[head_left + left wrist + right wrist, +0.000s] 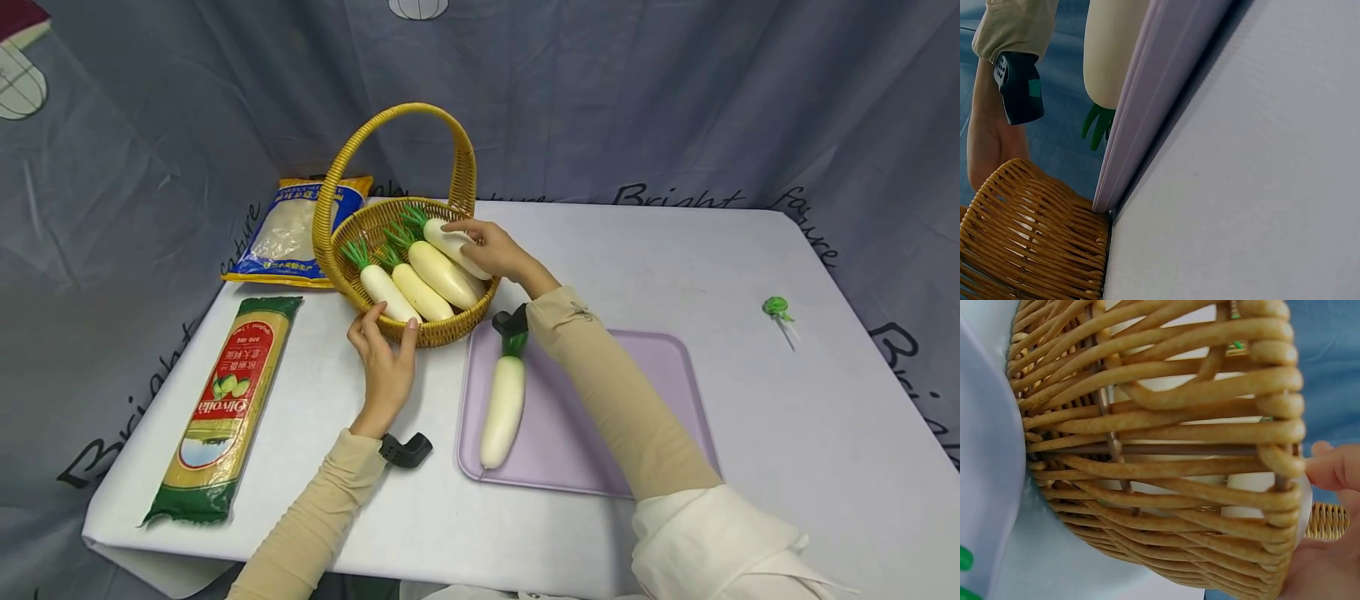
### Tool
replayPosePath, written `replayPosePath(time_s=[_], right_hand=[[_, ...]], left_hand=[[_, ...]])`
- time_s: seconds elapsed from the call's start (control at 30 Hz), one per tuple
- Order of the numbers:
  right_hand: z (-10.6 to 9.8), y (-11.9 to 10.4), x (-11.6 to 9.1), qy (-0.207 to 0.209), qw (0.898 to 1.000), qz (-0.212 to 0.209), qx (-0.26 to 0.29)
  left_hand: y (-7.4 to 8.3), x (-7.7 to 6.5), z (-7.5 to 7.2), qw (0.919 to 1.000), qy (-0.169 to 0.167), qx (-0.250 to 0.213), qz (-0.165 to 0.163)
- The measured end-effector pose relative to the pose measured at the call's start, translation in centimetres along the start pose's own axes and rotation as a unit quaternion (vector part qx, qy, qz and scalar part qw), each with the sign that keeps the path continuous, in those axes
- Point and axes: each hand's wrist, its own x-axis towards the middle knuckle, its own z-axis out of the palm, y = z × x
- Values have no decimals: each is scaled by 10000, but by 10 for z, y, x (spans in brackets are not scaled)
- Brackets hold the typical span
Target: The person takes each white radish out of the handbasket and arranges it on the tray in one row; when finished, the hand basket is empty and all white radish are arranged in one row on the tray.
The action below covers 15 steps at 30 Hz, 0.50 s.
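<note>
In the head view a yellow wicker basket [442, 335] with a tall arched handle holds several white radishes with green tops. My right hand [495, 248] reaches over its right rim and holds the rightmost white radish [442, 236], which lies in the basket, thumb and fingers on its body. My left hand [384, 367] rests against the basket's front rim, fingertips touching the wicker. Another white radish [504, 408] lies lengthwise on a lilac tray [570, 417] under my right forearm. In the right wrist view the basket wall [1166, 431] hides most of the radishes.
A red, green and yellow pasta packet [225, 408] lies at the left of the white table [720, 275]. Behind it, a blue and yellow bag [288, 225] of pale contents leans beside the basket. A green-wrapped lollipop [777, 308] lies on the right.
</note>
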Motion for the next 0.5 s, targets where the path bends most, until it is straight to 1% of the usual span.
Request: replayPosePath(time_s=[0.1, 0.3, 0.5], right_hand=[[0, 1, 1, -130, 9999, 34, 59], [-1, 0, 1, -371, 9983, 217, 384], [-4, 1, 1, -355, 9928, 417, 1066]], left_hand=[[0, 0, 0, 10000, 4, 27, -11], [-1, 0, 0, 10000, -4, 41, -25], [0, 0, 0, 10000, 27, 34, 25]])
